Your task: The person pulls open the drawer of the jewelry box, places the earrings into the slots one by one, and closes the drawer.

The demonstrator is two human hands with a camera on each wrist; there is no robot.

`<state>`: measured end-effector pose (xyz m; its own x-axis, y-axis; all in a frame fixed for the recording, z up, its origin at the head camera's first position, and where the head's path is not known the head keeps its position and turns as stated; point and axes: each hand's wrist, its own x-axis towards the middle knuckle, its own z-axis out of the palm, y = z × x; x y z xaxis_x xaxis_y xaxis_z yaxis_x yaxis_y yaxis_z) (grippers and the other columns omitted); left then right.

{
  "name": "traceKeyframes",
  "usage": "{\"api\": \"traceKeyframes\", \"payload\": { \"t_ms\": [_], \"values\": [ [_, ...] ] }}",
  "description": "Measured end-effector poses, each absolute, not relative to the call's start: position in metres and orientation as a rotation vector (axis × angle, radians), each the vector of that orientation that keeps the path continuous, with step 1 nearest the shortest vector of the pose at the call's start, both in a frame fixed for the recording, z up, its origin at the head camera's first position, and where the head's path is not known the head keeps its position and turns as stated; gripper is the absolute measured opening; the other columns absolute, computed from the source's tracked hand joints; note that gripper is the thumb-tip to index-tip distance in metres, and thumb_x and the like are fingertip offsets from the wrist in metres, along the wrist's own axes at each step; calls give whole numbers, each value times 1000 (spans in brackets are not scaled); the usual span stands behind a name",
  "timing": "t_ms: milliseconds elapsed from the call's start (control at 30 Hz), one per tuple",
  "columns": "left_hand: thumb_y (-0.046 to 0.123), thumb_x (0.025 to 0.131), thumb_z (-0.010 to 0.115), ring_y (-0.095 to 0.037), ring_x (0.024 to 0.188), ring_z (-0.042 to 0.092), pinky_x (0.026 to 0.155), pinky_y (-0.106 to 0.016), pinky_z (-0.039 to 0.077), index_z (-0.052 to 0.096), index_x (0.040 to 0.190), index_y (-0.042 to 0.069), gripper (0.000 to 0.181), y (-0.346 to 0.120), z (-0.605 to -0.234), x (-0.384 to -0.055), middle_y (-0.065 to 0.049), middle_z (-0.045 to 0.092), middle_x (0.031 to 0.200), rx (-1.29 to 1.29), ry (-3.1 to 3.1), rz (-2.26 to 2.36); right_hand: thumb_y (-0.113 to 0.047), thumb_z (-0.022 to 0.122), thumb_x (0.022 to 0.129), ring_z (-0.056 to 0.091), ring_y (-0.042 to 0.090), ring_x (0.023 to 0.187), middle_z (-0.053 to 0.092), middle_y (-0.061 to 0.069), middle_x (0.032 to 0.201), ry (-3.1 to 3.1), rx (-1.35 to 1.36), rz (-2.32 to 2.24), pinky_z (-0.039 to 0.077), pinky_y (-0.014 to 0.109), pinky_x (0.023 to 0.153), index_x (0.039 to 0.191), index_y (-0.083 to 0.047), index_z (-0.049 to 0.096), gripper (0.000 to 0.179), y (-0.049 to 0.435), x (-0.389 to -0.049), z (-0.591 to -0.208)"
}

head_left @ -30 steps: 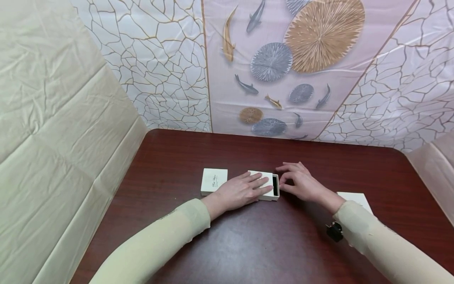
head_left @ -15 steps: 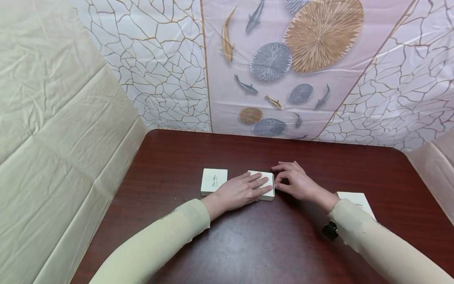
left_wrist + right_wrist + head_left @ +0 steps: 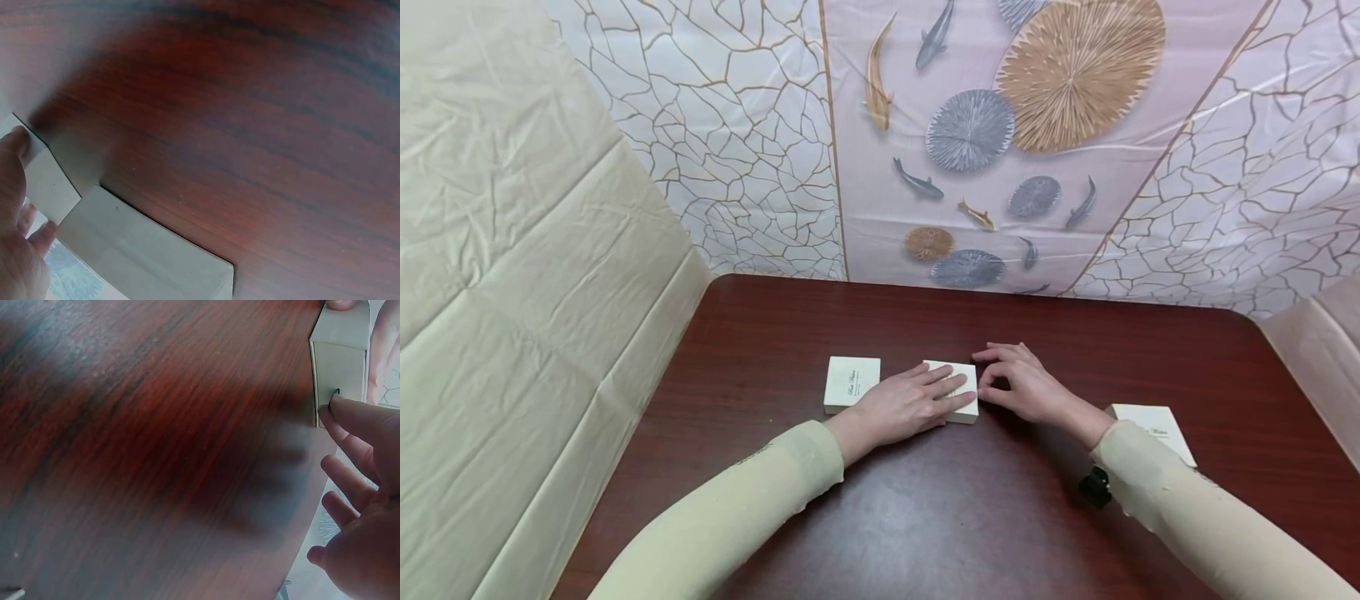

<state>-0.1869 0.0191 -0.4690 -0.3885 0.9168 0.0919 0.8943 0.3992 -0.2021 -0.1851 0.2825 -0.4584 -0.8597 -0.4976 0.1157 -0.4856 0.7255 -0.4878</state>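
Observation:
My left hand (image 3: 910,404) lies flat with spread fingers across the top of a small white drawer-style box (image 3: 970,373). The left wrist view shows fingers of that hand along the box's side (image 3: 53,187). My right hand (image 3: 1026,389) is at the box's right end, its thumb and index finger forming a ring. Seen from the right wrist, these two pinch a small black pull tab (image 3: 335,395) on the box's end face (image 3: 344,365), the other fingers spread loosely away. The drawer sits flush within its sleeve, and its inside is hidden.
A similar white box (image 3: 852,382) with small print lies just left of the middle one. Another (image 3: 1153,423) stands right, partly behind the right forearm. All are on a dark red-brown wooden table (image 3: 887,517). Patterned cloth (image 3: 760,167) hangs along the back edge.
The drawer, which stuck out on the right showing its black inside, has slid left into its sleeve. My right hand moved left with it; the left hand stayed in place.

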Motion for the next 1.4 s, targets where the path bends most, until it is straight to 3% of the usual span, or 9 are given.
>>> {"api": "traceKeyframes", "payload": {
  "t_ms": [1033, 1233, 1400],
  "values": [
    [42, 111, 57, -25, 157, 40, 126, -42, 36, 45, 165, 21, 59, 15, -456, -186, -6, 44, 168, -1624, -2488, 180, -18, 86, 91, 43, 52, 145, 65, 23, 141, 2924, -784, -716, 19, 82, 117, 87, -23, 74, 14, 307, -174, -434],
    [43, 111, 57, -26, 156, 41, 125, -43, 37, 45, 165, 20, 59, 11, -450, -185, -7, 44, 168, -1608, -2523, 146, -22, 87, 89, 46, 53, 142, 65, 26, 141, 2938, -831, -633, 22, 82, 115, 98, -16, 78, 14, 323, -168, -421],
    [43, 111, 58, -27, 155, 42, 125, -44, 38, 46, 164, 20, 59, 7, -444, -182, -6, 44, 168, -1578, -2554, 115, -24, 88, 89, 47, 53, 140, 64, 26, 142, 2943, -855, -521, 31, 76, 112, 115, -8, 79, 32, 339, -161, -410]
  ]
}}
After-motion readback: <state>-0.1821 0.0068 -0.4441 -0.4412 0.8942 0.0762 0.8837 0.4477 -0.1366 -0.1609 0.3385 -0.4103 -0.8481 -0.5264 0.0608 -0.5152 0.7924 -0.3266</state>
